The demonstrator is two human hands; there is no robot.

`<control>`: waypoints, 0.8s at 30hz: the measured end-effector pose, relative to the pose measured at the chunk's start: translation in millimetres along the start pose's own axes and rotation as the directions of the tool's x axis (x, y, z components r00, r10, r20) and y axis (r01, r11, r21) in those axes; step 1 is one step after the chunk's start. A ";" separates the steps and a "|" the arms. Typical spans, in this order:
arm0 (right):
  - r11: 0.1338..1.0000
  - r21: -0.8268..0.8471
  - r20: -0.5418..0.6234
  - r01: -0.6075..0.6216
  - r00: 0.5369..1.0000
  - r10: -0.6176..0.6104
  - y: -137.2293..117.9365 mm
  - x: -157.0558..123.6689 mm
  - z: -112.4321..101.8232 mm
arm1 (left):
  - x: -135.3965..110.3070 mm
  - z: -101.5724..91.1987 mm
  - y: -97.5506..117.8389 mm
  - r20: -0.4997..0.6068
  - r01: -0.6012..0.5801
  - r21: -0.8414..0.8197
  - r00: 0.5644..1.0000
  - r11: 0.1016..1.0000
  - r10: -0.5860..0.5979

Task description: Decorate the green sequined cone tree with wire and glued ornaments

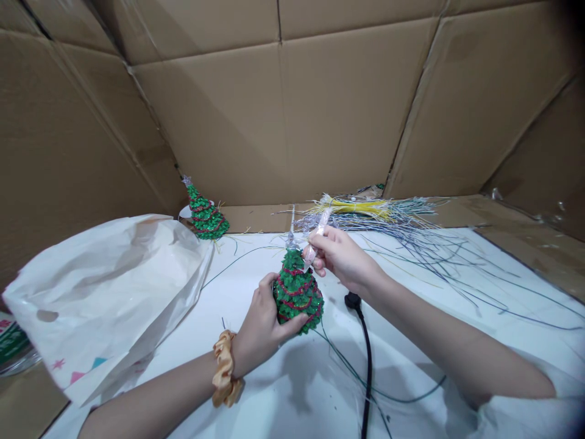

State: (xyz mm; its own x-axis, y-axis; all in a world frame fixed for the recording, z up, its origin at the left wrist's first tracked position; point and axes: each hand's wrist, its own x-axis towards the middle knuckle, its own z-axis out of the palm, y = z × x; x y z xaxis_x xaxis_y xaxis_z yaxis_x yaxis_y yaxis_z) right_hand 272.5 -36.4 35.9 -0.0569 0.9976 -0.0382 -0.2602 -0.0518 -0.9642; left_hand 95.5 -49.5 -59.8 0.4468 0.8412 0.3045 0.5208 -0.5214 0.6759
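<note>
My left hand [261, 332] wraps round the lower side of a small beaded green Christmas tree [297, 292] with dark red garland. The tree stands upright, a clear star-like topper [291, 240] at its tip. In my right hand [340, 255], thumb and fingers pinch a slim, shiny pinkish strip-like piece [323, 221], whose exact kind I cannot make out. Its lower end points down beside the tree's upper right side; whether it touches the beads I cannot tell. Green wires [347, 361] trail from near the tree's base to the right.
A second beaded tree [206, 213] stands at the back left, behind a white plastic bag [114, 286]. Bundled yellow, blue and green wires [365, 208] spread along the back right. A black cable [367, 360] runs to the front edge. Cardboard walls [274, 122] enclose the white table [256, 402].
</note>
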 end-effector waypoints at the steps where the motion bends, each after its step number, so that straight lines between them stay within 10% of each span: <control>1: 1.000 -0.008 0.021 -0.014 1.000 0.014 -1.0 -0.9 0.1 | 0.6 -0.3 -0.8 -0.005 0.004 0.002 1.000 1.000 -0.004; 12: 0.910 -0.252 0.011 0.328 0.942 -0.337 -16.5 -15.2 -1.7 | 3.1 -1.6 -5.4 -0.060 0.045 0.015 0.997 0.999 -0.044; 24: 0.429 -0.722 0.429 0.543 0.838 -0.339 -16.7 -15.6 -13.9 | 2.5 -2.0 -4.3 -0.076 0.035 0.039 0.997 0.999 -0.032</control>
State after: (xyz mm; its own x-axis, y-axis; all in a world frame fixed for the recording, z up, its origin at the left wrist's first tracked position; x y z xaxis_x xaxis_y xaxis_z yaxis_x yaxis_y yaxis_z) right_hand 291.1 -50.5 49.0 -0.3725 0.8339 0.4073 0.5537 0.5519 -0.6236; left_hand 92.9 -44.9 -60.7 0.3737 0.8657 0.3331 0.5636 -0.4971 0.6597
